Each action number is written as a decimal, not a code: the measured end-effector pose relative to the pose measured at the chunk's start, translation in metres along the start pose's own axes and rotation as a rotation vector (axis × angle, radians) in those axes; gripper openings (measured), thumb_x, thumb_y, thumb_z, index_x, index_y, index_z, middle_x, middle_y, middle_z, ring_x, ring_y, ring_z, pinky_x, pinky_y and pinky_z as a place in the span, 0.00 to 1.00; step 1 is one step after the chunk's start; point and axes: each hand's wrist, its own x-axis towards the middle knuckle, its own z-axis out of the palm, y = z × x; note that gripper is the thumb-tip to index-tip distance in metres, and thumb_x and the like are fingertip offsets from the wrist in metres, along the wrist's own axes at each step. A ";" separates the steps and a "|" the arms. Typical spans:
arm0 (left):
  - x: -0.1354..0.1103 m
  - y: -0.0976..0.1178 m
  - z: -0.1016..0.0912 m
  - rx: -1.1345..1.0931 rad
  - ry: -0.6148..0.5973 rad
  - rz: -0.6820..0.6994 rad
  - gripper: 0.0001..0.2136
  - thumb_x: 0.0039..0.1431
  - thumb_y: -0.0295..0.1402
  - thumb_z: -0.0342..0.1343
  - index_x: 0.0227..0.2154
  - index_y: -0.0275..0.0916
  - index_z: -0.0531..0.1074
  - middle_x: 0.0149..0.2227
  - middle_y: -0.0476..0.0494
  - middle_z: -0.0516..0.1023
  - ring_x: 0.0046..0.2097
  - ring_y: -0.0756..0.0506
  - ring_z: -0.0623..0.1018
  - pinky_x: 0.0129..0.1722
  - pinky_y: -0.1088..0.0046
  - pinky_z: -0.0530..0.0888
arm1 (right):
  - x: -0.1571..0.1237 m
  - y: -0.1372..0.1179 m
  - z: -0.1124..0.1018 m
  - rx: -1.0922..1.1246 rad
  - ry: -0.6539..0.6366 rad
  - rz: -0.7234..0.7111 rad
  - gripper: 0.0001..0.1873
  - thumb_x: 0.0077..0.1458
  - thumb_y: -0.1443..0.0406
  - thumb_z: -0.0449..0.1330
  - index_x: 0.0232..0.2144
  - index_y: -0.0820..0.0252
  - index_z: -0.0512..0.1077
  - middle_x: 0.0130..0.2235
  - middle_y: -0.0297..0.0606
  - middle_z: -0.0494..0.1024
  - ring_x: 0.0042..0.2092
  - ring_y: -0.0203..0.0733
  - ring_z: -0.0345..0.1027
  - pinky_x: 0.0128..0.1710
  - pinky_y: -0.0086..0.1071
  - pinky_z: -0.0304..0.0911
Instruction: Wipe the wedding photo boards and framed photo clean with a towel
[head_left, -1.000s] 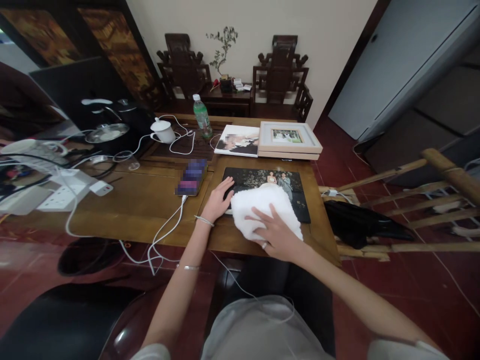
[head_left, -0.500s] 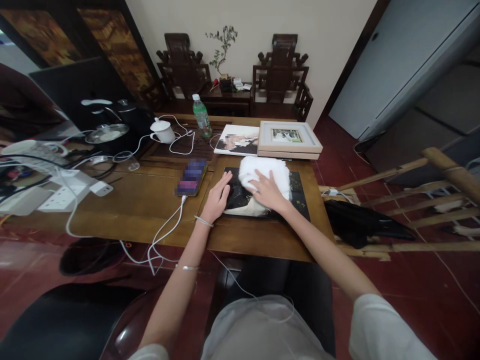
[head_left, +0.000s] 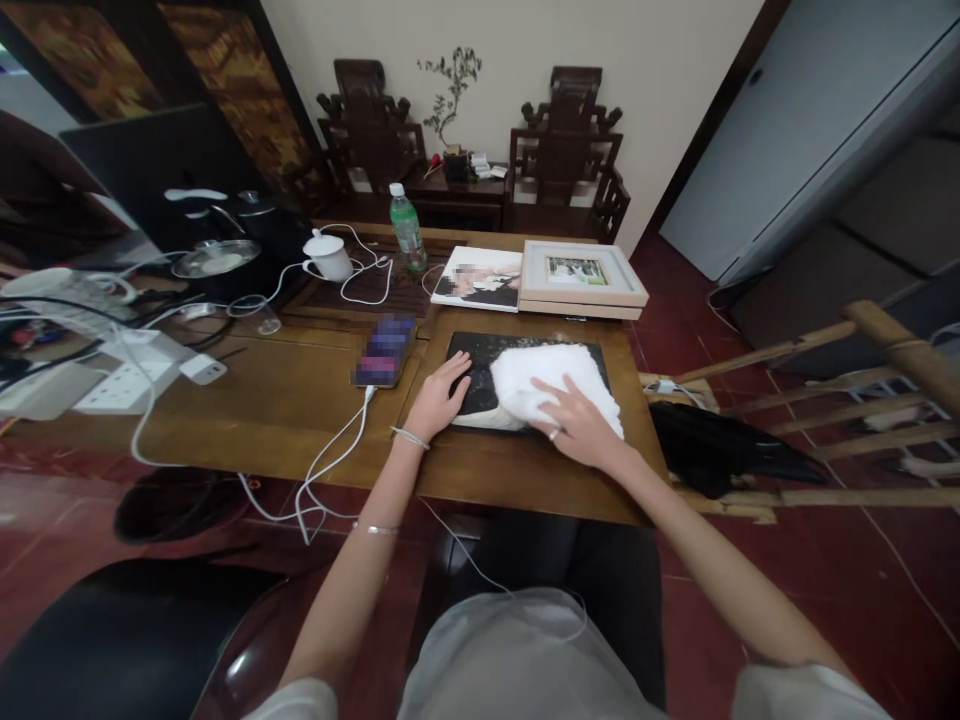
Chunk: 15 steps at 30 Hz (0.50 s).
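Note:
A dark, glossy picture panel (head_left: 480,352) with a pale area along its lower edge lies flat on the wooden table. Spread across its right part is a fluffy white cloth (head_left: 517,375). My right hand (head_left: 585,425) rests flat on the cloth's near right portion, fingers apart and pressing down, with a ring on one finger. At the panel's left edge lies my left hand (head_left: 442,397), its fingers stretched out and the thumb apart; nothing is in it. The cloth hides much of the panel's right half.
Behind the panel are a framed picture (head_left: 581,270) and a photo print (head_left: 476,277). A phone (head_left: 384,352) on a white cable lies to the left. Farther off stand a green-labelled bottle (head_left: 407,230), a lidded white cup (head_left: 328,258) and power strips (head_left: 135,385).
My right hand has slid right and toward me, taking the white cloth with it, so more of the panel's upper middle shows. My left hand has stayed nearly still.

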 end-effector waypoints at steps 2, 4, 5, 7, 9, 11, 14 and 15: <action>0.000 -0.001 0.001 0.005 0.008 -0.003 0.19 0.65 0.37 0.46 0.51 0.31 0.72 0.57 0.33 0.70 0.62 0.39 0.66 0.62 0.56 0.62 | 0.018 0.013 0.003 -0.024 0.050 0.123 0.15 0.63 0.63 0.50 0.43 0.63 0.75 0.60 0.54 0.65 0.63 0.52 0.57 0.64 0.58 0.38; 0.000 -0.002 0.001 0.005 0.011 -0.002 0.18 0.64 0.36 0.47 0.51 0.32 0.72 0.57 0.33 0.70 0.62 0.39 0.66 0.62 0.55 0.63 | 0.047 0.019 0.008 -0.004 0.094 0.228 0.17 0.63 0.61 0.49 0.46 0.62 0.74 0.60 0.52 0.67 0.64 0.52 0.55 0.64 0.60 0.36; 0.000 -0.002 0.000 0.003 0.009 0.000 0.18 0.64 0.36 0.47 0.51 0.32 0.72 0.57 0.33 0.71 0.62 0.39 0.66 0.62 0.55 0.63 | 0.064 0.019 0.012 0.031 0.111 0.269 0.18 0.64 0.61 0.49 0.47 0.61 0.73 0.59 0.50 0.68 0.64 0.52 0.54 0.64 0.60 0.35; 0.000 -0.003 0.000 -0.002 0.008 0.002 0.18 0.64 0.36 0.47 0.51 0.32 0.72 0.57 0.33 0.71 0.62 0.38 0.66 0.62 0.55 0.62 | 0.097 0.014 0.019 0.155 0.111 0.313 0.20 0.65 0.59 0.47 0.51 0.58 0.71 0.59 0.44 0.69 0.63 0.51 0.55 0.64 0.60 0.32; 0.000 -0.004 0.000 -0.004 0.008 0.000 0.18 0.64 0.36 0.48 0.52 0.33 0.72 0.57 0.34 0.71 0.62 0.38 0.67 0.63 0.54 0.62 | 0.124 0.004 0.026 0.240 0.091 0.299 0.22 0.65 0.57 0.47 0.54 0.58 0.69 0.59 0.42 0.69 0.62 0.51 0.58 0.65 0.58 0.31; -0.001 -0.006 0.000 0.003 0.010 -0.003 0.18 0.63 0.35 0.48 0.52 0.32 0.72 0.57 0.34 0.71 0.61 0.38 0.67 0.62 0.55 0.62 | 0.140 -0.005 0.031 0.272 0.077 0.266 0.22 0.65 0.56 0.47 0.54 0.57 0.69 0.59 0.40 0.69 0.61 0.50 0.59 0.65 0.56 0.31; -0.001 -0.008 0.000 0.001 0.011 0.000 0.18 0.63 0.35 0.48 0.52 0.32 0.72 0.56 0.33 0.72 0.61 0.39 0.68 0.62 0.55 0.63 | 0.135 -0.007 0.031 0.270 0.074 0.218 0.22 0.65 0.56 0.46 0.53 0.55 0.70 0.59 0.37 0.69 0.61 0.50 0.59 0.66 0.53 0.31; -0.001 -0.008 0.000 -0.005 0.011 0.001 0.18 0.63 0.35 0.48 0.52 0.32 0.72 0.56 0.33 0.72 0.61 0.39 0.68 0.62 0.55 0.63 | 0.126 -0.003 0.029 0.258 0.075 0.213 0.22 0.65 0.55 0.46 0.53 0.55 0.70 0.59 0.38 0.69 0.61 0.50 0.59 0.66 0.53 0.31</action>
